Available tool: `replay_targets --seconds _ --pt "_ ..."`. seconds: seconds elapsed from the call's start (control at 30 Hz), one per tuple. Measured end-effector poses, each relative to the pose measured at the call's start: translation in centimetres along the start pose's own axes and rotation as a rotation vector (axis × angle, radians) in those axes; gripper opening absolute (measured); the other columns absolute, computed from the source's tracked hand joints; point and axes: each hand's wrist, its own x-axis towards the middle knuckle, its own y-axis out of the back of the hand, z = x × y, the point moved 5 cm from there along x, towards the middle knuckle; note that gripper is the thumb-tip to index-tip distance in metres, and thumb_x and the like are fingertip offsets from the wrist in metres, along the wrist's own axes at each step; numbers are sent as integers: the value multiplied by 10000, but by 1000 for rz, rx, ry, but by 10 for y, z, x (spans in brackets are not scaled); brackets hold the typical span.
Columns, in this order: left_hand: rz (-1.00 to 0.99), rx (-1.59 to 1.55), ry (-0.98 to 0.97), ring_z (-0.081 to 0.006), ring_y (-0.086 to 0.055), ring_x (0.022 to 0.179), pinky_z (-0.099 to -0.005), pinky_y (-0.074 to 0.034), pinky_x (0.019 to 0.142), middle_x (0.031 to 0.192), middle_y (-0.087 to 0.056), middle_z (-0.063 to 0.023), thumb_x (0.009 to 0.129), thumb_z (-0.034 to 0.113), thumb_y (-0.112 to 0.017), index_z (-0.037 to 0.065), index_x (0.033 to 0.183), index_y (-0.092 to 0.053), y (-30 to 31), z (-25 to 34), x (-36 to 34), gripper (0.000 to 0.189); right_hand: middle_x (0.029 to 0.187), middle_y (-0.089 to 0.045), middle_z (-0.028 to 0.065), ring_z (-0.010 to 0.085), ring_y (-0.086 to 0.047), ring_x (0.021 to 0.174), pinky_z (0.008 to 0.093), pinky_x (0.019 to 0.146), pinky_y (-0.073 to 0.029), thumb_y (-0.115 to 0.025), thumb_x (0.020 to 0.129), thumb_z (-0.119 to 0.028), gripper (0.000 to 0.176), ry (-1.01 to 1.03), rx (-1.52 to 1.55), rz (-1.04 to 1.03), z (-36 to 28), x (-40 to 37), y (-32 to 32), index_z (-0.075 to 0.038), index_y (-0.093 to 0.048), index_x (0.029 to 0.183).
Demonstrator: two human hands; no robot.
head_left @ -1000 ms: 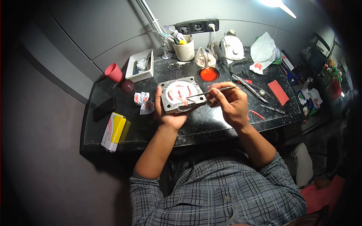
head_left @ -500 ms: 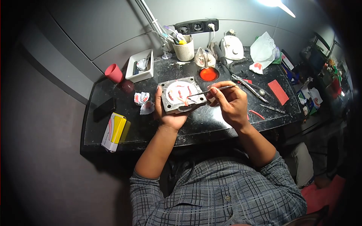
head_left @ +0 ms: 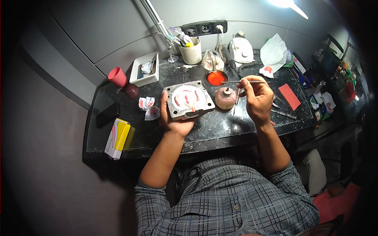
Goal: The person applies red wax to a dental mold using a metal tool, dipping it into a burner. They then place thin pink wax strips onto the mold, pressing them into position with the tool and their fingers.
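Observation:
My left hand [head_left: 179,126] is closed around a grey metal dental flask [head_left: 177,113], tilted up over the desk. White plaster with curved red wax ridges fills the flask. In my right hand [head_left: 260,98], thumb and fingers pinch a thin metal wax spatula [head_left: 252,82], held nearly level. Its tip points left, right at the rim of a dark pan of molten red wax [head_left: 217,78]. Between the two hands stands a round glass spirit burner [head_left: 225,100] with a metal cap. Another slim metal tool [head_left: 236,104] shows beside the burner, partly behind my right hand.
Plaster pieces with red wax [head_left: 147,104] and a yellow-white box [head_left: 118,138] lie left. Behind are a pink cup [head_left: 117,76], white tray [head_left: 136,81] and tool holder [head_left: 191,54]. A red wax sheet [head_left: 289,97] lies right; a lamp [head_left: 289,4] shines overhead.
My right hand has drawn away from the flask, up and to the right, taking the spatula's tip from the plaster to the wax pan. The burner is now uncovered. My left hand holds nearly still.

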Motion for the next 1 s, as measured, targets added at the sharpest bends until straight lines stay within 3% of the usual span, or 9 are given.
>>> replay_targets --seconds 0.1,0.23,0.3,0.43,0.57,1.0 --pt "-31 -8 -2 -367 -569 1302 -591 -421 1122 1399 -609 -164 942 622 -584 49 1395 -569 -3 0 -1 731 851 -740 82 118 -724 766 259 639 -604 -692 995 -84 109 -5 -11 2 3 0 -1 23 -706 982" --pt "1 21 -14 -373 -544 1329 -622 -400 1121 1430 -599 -143 938 649 -560 87 1413 -581 3 1 2 736 861 -743 84 119 -725 776 261 634 -601 -690 996 -80 103 -22 -31 -31 3 0 -2 23 -700 993" --pt "1 30 -16 -374 -544 1329 -623 -400 1120 1428 -600 -143 939 646 -560 87 1413 -580 3 0 2 734 869 -743 92 123 -726 785 260 637 -594 -677 1004 -67 95 -45 133 -58 -1 -1 -4 26 -686 1018" --pt "9 35 -3 -389 -548 1322 -635 -417 1102 1429 -593 -157 942 662 -537 83 1419 -568 3 0 1 751 894 -742 98 123 -714 777 252 654 -587 -657 1018 -63 109 -139 297 -286 -16 -17 -22 35 -663 1065" --pt "14 66 10 -403 -555 1310 -648 -431 1083 1440 -580 -170 942 691 -502 80 1430 -549 2 -1 1 783 858 -737 81 111 -710 774 242 628 -572 -668 1015 -74 109 -192 338 -362 -20 -31 -41 32 -670 1045" --pt "-15 48 -17 -398 -547 1319 -633 -427 1093 1438 -579 -174 950 670 -514 74 1431 -546 2 -1 3 767 847 -743 80 108 -711 752 240 616 -570 -673 1010 -74 115 -156 261 -300 -17 -30 -43 40 -682 1022"
